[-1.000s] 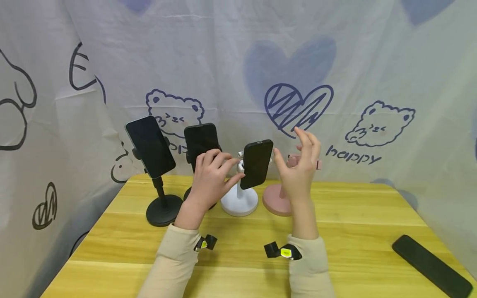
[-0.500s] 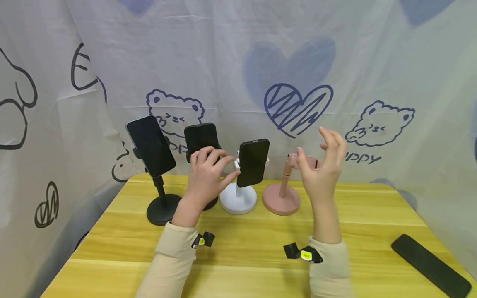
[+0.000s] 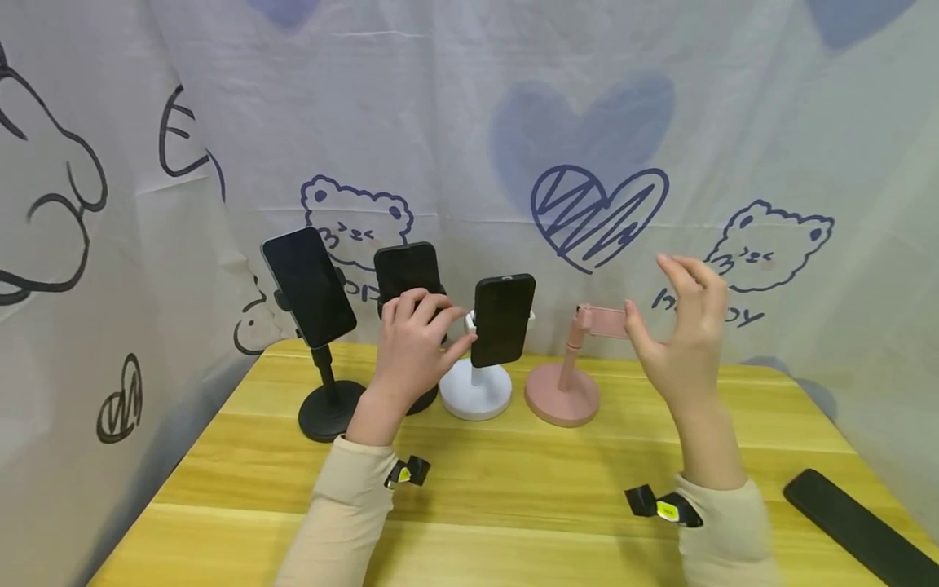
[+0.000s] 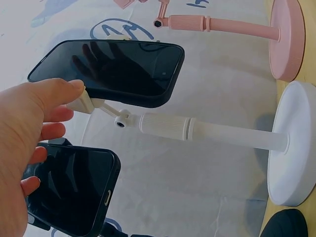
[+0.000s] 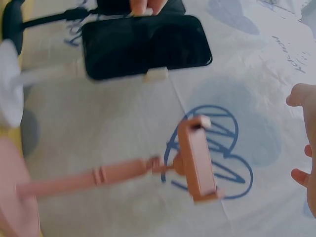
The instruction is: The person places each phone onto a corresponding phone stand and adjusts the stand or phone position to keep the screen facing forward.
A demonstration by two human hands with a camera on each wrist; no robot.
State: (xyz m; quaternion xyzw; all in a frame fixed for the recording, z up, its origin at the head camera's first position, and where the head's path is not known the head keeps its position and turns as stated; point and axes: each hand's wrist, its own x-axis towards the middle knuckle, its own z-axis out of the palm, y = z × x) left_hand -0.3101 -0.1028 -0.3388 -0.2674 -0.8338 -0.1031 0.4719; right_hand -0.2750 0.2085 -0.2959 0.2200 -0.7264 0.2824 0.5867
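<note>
My left hand (image 3: 412, 346) pinches the side of the white phone stand's (image 3: 475, 390) clamp between thumb and fingers. A black phone (image 3: 502, 319) sits upright in that clamp, tilted slightly. In the left wrist view the thumb (image 4: 71, 89) lies at the phone's lower edge, on the clamp. My right hand (image 3: 682, 342) is in the air to the right, fingers spread and bent, holding nothing. Just left of it the pink phone stand (image 3: 563, 395) has a bare clamp (image 5: 197, 160). In the right wrist view that hand appears only at the right edge.
Two black stands hold phones at the left: one phone (image 3: 310, 287) on the far-left stand (image 3: 330, 410), another phone (image 3: 406, 267) partly behind my left hand. A black phone (image 3: 854, 522) lies flat on the wooden table (image 3: 528, 489) at the right. A printed cloth (image 3: 455, 163) hangs behind.
My right hand has moved away to the right from beside the white stand's phone, past the pink stand's clamp. My left hand stays at the white clamp. The view has turned slightly.
</note>
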